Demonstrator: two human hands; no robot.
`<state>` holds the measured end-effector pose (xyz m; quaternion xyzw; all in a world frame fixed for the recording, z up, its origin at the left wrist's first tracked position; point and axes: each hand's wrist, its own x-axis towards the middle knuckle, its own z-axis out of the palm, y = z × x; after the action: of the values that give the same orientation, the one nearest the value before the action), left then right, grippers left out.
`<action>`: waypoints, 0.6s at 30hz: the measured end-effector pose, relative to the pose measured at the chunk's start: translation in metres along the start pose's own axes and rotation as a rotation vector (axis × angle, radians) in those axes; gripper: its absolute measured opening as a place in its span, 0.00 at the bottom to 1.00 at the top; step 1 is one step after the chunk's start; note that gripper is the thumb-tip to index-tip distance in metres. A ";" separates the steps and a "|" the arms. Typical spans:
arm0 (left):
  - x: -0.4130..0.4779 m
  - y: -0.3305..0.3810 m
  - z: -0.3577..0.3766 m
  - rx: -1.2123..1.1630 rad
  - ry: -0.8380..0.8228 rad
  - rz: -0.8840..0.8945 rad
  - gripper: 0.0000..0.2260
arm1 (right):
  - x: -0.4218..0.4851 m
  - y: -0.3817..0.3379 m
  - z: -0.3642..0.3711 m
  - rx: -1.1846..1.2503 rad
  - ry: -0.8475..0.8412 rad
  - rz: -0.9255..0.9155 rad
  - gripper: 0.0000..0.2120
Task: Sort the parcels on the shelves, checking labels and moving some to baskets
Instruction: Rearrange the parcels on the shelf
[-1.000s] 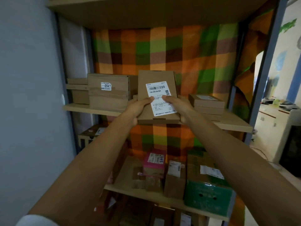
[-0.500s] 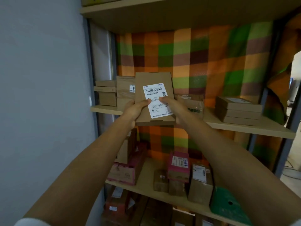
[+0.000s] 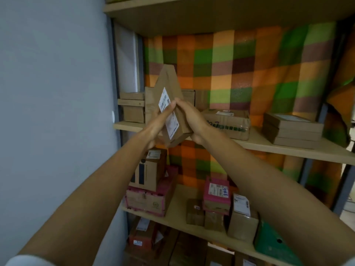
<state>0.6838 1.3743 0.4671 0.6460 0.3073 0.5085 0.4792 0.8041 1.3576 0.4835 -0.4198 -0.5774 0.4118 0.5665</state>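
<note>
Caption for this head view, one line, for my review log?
Left hand and right hand hold a flat brown cardboard parcel, white-labelled, before wooden shelves.

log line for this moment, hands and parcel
phase: label check | left hand: holds parcel | right hand: holds parcel | parcel: tilted, label side-on
</note>
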 end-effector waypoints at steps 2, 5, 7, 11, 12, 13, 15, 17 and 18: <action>-0.006 0.006 -0.003 -0.026 -0.074 -0.079 0.31 | 0.002 -0.002 -0.004 0.021 -0.111 0.029 0.18; -0.006 0.007 -0.007 -0.072 -0.099 -0.072 0.37 | -0.002 -0.008 -0.011 0.080 -0.240 0.033 0.17; -0.007 0.008 -0.010 -0.039 -0.133 -0.065 0.35 | 0.000 -0.010 -0.014 0.039 -0.256 0.026 0.25; -0.007 0.006 -0.006 0.044 -0.212 -0.064 0.34 | 0.002 -0.012 -0.018 -0.065 -0.253 0.041 0.47; -0.008 0.006 -0.004 0.052 -0.218 -0.059 0.33 | 0.003 -0.011 -0.019 -0.065 -0.260 0.037 0.49; -0.009 0.005 -0.002 0.050 -0.212 -0.057 0.34 | 0.005 -0.010 -0.021 -0.069 -0.276 0.029 0.50; -0.010 0.002 0.001 0.042 -0.192 -0.054 0.38 | 0.004 -0.008 -0.025 -0.090 -0.298 0.000 0.49; -0.010 -0.001 0.003 0.050 -0.194 -0.057 0.40 | 0.005 -0.005 -0.029 -0.142 -0.297 -0.021 0.44; -0.011 -0.002 0.004 0.059 -0.200 -0.065 0.39 | 0.005 -0.004 -0.030 -0.168 -0.284 -0.028 0.40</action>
<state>0.6842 1.3646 0.4608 0.6970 0.2938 0.4165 0.5044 0.8344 1.3608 0.4897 -0.3950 -0.6898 0.4094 0.4479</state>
